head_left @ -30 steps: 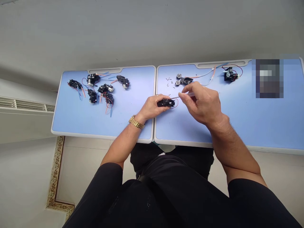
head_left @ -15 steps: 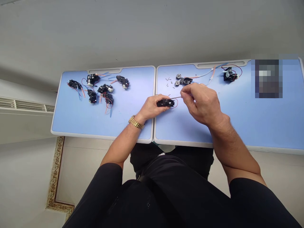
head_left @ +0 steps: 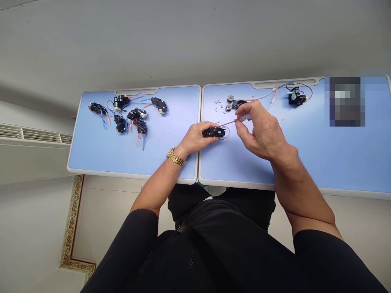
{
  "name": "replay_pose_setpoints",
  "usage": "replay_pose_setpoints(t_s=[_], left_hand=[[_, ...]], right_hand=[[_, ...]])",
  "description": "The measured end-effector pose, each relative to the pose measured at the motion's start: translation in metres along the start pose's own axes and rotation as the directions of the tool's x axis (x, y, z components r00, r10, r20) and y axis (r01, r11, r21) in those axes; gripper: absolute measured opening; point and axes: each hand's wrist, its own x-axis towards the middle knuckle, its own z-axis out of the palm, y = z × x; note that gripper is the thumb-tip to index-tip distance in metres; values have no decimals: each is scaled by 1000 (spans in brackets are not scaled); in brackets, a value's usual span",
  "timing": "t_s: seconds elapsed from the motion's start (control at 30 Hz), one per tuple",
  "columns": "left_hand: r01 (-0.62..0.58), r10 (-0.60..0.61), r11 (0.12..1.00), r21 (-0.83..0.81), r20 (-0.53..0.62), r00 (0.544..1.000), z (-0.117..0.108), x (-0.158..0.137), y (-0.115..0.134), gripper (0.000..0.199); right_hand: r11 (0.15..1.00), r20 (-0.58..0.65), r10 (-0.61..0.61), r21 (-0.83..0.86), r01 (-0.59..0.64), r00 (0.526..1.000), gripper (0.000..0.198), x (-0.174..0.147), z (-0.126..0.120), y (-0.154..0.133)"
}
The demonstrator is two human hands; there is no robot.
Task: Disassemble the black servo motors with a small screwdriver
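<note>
My left hand (head_left: 197, 137) is closed around a small black motor unit (head_left: 215, 132) with a thin red wire looping off its right end. In my right hand (head_left: 259, 131) is a screwdriver (head_left: 244, 117) with a clear handle. Its thin shaft slants down to the left, and the tip meets the upper side of the unit; the exact contact point is too small to make out. Just above lie several small screws (head_left: 220, 106) and a black part with two round metal pieces (head_left: 236, 104), partly covered by my right hand.
Several black motor assemblies (head_left: 137, 114) with blue and orange tubes lie on the left table (head_left: 100, 156). Another assembly (head_left: 295, 97) rests at the back of the right table (head_left: 305, 162). A blurred rectangle (head_left: 347, 101) covers the far right corner. A seam separates the tables.
My right fingers have opened slightly and shifted up around the screwdriver, so more of its clear handle shows. My left hand and the motor unit stay nearly in place.
</note>
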Motion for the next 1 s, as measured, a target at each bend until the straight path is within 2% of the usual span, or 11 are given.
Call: replay_pose_setpoints(t_s=[0.13, 0.2, 0.33, 0.4, 0.53, 0.67, 0.77, 0.9, 0.93, 1.0], left_hand=[[-1, 1, 1000, 10, 1, 1000, 0, 0, -1, 34], [-1, 1, 1000, 12, 1, 1000, 0, 0, -1, 35], [-7, 7, 1000, 11, -3, 1000, 0, 0, -1, 34], [-12, 12, 1000, 7, -3, 1000, 0, 0, -1, 34], [-29, 29, 999, -18, -4, 1000, 0, 0, 0, 35], [-1, 1, 1000, -19, -1, 1000, 0, -1, 0, 34], [15, -15, 1000, -1, -10, 1000, 1, 0, -2, 35], [-17, 17, 1000, 8, 0, 1000, -1, 3, -4, 35], [-40, 40, 999, 3, -5, 999, -2, 3, -1, 35], [-56, 56, 998, 6, 1, 998, -4, 4, 6, 40]], right_hand=[[992, -39, 89, -82, -92, 995, 19, -1, 2, 0], [991, -45, 81, -105, -85, 996, 23, -1, 2, 0], [1000, -13, 24, -3, -24, 1000, 15, 0, 0, -2], [998, -13, 52, 25, -51, 999, 18, 0, 0, -2], [991, -46, 128, -41, -130, 991, 19, -2, 1, 0], [998, -14, 56, 17, -56, 998, 16, -1, 0, -1], [996, -15, 57, 64, -56, 998, 27, -1, 3, 1], [988, -52, 143, -44, -145, 988, 25, -1, 7, 5], [987, -48, 138, -75, -141, 989, 26, -1, 5, 3], [996, -14, 55, -67, -56, 998, 22, 2, 0, -2]])
